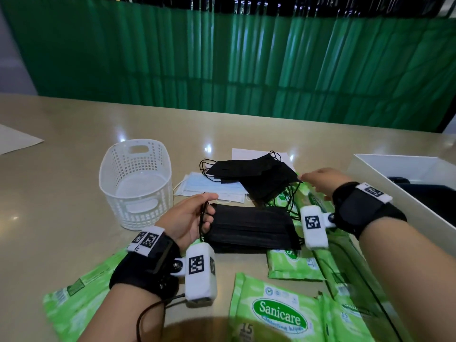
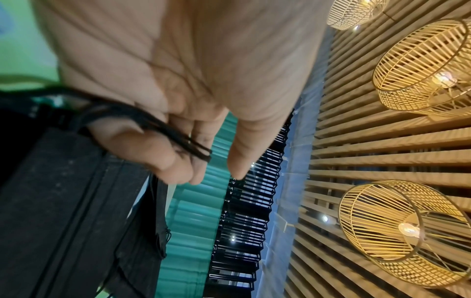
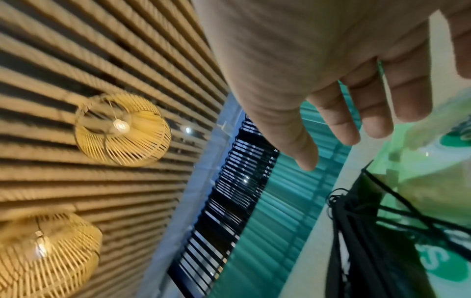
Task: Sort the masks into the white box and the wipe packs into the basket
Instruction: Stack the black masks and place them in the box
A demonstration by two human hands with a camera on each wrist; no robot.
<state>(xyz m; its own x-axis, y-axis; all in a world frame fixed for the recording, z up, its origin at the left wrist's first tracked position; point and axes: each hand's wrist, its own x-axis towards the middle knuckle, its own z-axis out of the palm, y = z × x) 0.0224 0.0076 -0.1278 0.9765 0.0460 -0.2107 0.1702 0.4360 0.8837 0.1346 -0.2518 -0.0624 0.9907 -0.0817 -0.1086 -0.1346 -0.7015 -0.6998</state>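
Note:
My left hand (image 1: 195, 215) holds the ear loops (image 2: 163, 129) of a stack of black masks (image 1: 249, 229) lying before me; the loops run across its curled fingers (image 2: 153, 153). My right hand (image 1: 318, 180) hovers with straight fingers (image 3: 367, 113) over the right end of a second pile of black masks (image 1: 256, 176) and holds nothing. Pale blue masks (image 1: 209, 187) lie under that pile. Green wipe packs (image 1: 271, 309) are scattered along the near edge. The white mesh basket (image 1: 135, 183) stands at the left, and the white box (image 1: 394, 169) at the right has a dark thing inside.
A sheet of white paper (image 1: 246, 154) lies behind the masks and another (image 1: 14, 141) at the far left. More wipe packs (image 1: 74, 297) lie by my left wrist and under my right arm (image 1: 350, 262). A green curtain (image 1: 222, 58) hangs beyond the table.

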